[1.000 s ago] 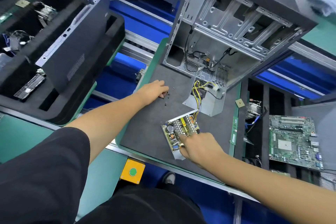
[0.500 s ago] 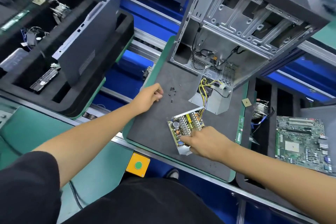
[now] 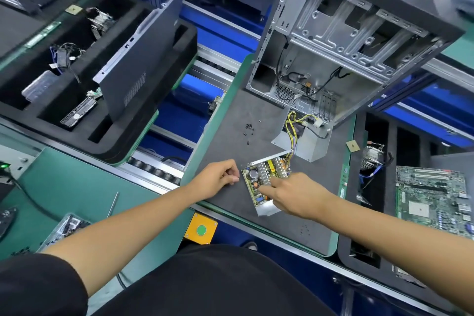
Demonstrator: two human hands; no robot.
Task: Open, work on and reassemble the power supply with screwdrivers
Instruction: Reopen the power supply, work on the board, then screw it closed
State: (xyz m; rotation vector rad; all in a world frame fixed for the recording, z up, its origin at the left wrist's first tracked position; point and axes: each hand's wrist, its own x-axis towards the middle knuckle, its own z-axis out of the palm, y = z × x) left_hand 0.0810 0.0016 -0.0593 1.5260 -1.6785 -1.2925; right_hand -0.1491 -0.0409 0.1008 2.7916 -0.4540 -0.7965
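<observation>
Left hand (image 3: 218, 177): fingers curled, seemingly pinching a small screw, though I cannot be sure.
Right hand (image 3: 295, 194): fingertips press the power supply board (image 3: 264, 174), steadying it for reassembly.

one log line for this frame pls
left hand: curled beside psu board, likely pinching a screw | right hand: fingers on psu board | loose screws on mat | cover off

Yellow wires (image 3: 293, 128) leave a green board (image 3: 259, 182) on a dark grey mat (image 3: 238, 115); nearby, a green button (image 3: 201, 230).
</observation>
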